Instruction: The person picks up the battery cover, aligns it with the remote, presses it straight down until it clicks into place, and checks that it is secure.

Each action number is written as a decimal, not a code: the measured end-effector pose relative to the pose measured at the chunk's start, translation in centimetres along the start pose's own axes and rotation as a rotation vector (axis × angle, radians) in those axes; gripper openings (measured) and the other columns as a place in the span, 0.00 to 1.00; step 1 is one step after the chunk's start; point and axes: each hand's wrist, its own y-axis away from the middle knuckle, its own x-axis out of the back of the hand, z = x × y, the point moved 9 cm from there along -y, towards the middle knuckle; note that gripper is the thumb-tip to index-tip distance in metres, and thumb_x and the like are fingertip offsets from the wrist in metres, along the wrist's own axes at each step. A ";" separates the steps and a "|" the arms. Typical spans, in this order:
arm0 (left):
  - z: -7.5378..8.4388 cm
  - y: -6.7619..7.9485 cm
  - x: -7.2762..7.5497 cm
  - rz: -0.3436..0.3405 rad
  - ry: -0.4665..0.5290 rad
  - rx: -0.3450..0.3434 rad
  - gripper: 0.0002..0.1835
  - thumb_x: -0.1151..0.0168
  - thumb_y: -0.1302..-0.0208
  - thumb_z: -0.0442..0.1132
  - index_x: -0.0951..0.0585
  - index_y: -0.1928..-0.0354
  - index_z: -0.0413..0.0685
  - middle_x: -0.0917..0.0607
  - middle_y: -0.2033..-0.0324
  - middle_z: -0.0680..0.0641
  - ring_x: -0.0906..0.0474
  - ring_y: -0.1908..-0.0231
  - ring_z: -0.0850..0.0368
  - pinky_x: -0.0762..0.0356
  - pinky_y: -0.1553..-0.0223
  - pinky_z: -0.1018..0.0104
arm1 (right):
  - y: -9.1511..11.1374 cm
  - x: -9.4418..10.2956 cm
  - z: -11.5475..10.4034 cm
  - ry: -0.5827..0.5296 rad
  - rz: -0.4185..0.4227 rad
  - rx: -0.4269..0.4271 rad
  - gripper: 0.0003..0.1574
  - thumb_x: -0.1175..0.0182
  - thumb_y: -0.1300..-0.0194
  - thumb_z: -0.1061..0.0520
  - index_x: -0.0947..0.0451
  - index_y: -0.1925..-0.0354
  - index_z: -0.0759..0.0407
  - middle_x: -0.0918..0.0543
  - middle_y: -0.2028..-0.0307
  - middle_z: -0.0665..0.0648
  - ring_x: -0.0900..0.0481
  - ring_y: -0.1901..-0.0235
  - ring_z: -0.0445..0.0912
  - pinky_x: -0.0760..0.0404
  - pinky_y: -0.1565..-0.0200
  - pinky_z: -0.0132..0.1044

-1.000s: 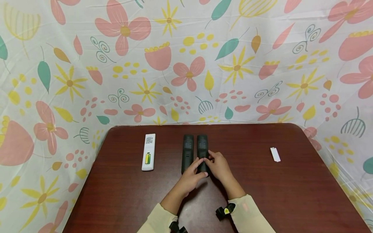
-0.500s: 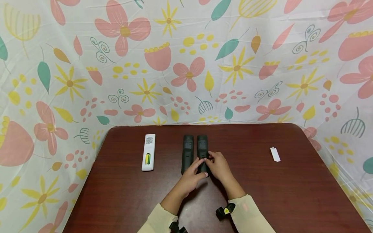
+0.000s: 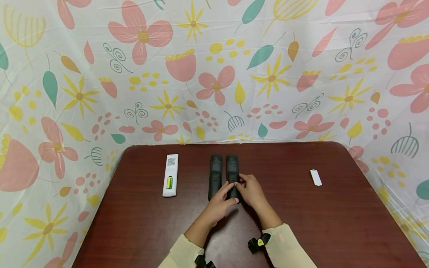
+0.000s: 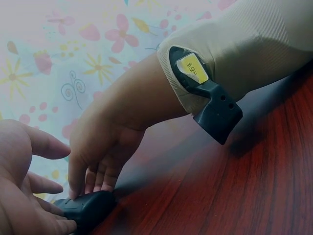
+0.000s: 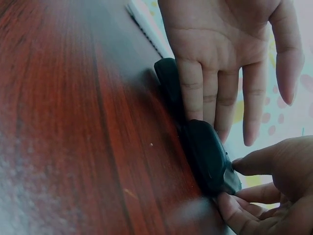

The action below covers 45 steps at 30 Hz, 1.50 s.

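Two black remote controls lie face down, side by side, at the middle of the table. On the right one, the black remote (image 3: pixel 232 165), both hands are at work. My right hand (image 3: pixel 252 190) pinches it, thumb on its back and fingers along its right edge; the right wrist view shows these fingertips (image 5: pixel 227 203) at its end. My left hand (image 3: pixel 218 206) reaches in from the near left with fairly straight fingers touching this remote. Its fingers (image 5: pixel 193 90) hang extended beside the remote's edge. The lower part of the remote is partly hidden by the hands.
Just left of the hands is the other black remote (image 3: pixel 215 175). Further left lies a white remote (image 3: pixel 171 170) with batteries (image 3: pixel 169 182) showing in its open compartment. A small white battery cover (image 3: pixel 316 178) lies at right. A flowered cloth (image 3: pixel 218 123) hangs behind the brown table (image 3: pixel 140 223).
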 end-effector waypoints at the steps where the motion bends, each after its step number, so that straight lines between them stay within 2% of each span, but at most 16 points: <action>1: 0.0 0.0 0.0 -0.001 0.001 0.000 0.34 0.41 0.28 0.44 0.38 0.23 0.58 0.53 0.19 0.47 0.50 0.23 0.33 0.40 0.28 0.39 | 0.0 0.0 0.0 0.000 -0.001 0.000 0.33 0.40 0.27 0.52 0.30 0.31 0.66 0.22 0.46 0.63 0.21 0.56 0.48 0.21 0.54 0.44; 14: 0.0 0.0 0.0 0.007 0.016 -0.003 0.35 0.41 0.28 0.43 0.39 0.22 0.54 0.52 0.19 0.46 0.50 0.23 0.33 0.41 0.28 0.39 | -0.1 0.2 0.3 -0.020 -0.012 0.012 0.34 0.38 0.29 0.53 0.30 0.31 0.66 0.21 0.46 0.65 0.19 0.55 0.50 0.19 0.53 0.45; 23: 0.5 0.1 0.6 0.049 0.016 -0.023 0.34 0.44 0.27 0.42 0.39 0.22 0.51 0.47 0.20 0.47 0.50 0.22 0.34 0.42 0.27 0.39 | -0.1 1.1 0.4 -0.100 0.022 -0.003 0.38 0.38 0.29 0.52 0.36 0.28 0.63 0.24 0.44 0.65 0.22 0.52 0.52 0.21 0.54 0.44; 27: 0.8 0.2 1.1 0.084 0.023 -0.033 0.32 0.44 0.27 0.40 0.36 0.23 0.51 0.44 0.21 0.44 0.48 0.24 0.32 0.40 0.28 0.38 | -0.1 1.5 0.2 -0.115 0.051 0.013 0.34 0.39 0.28 0.52 0.35 0.30 0.62 0.23 0.46 0.64 0.23 0.53 0.52 0.22 0.56 0.42; 30: 1.0 0.3 1.4 0.104 0.036 -0.043 0.31 0.44 0.28 0.40 0.35 0.24 0.51 0.42 0.23 0.41 0.45 0.25 0.31 0.39 0.29 0.38 | -0.1 1.9 0.0 -0.137 0.073 0.030 0.28 0.40 0.28 0.52 0.30 0.34 0.61 0.21 0.48 0.62 0.23 0.55 0.51 0.24 0.57 0.39; 35: 1.5 0.3 1.9 0.109 0.066 -0.079 0.30 0.44 0.28 0.37 0.34 0.25 0.49 0.37 0.24 0.41 0.43 0.24 0.36 0.42 0.26 0.41 | 0.0 2.6 -0.5 -0.157 0.127 0.070 0.19 0.41 0.28 0.54 0.22 0.43 0.60 0.20 0.53 0.60 0.24 0.58 0.49 0.26 0.57 0.37; 39: 2.1 0.3 2.3 0.116 0.074 -0.113 0.30 0.45 0.28 0.36 0.34 0.25 0.48 0.34 0.25 0.44 0.44 0.24 0.40 0.44 0.24 0.43 | 0.2 3.2 -1.1 -0.169 0.157 0.099 0.16 0.41 0.28 0.55 0.20 0.46 0.60 0.21 0.55 0.59 0.23 0.58 0.49 0.25 0.55 0.38; 45: 2.8 0.5 2.8 0.118 0.074 -0.145 0.31 0.45 0.28 0.36 0.35 0.24 0.49 0.34 0.25 0.43 0.45 0.23 0.44 0.46 0.24 0.44 | 0.4 3.7 -1.7 -0.200 0.175 0.122 0.16 0.40 0.29 0.55 0.19 0.46 0.60 0.20 0.55 0.60 0.20 0.57 0.50 0.23 0.52 0.40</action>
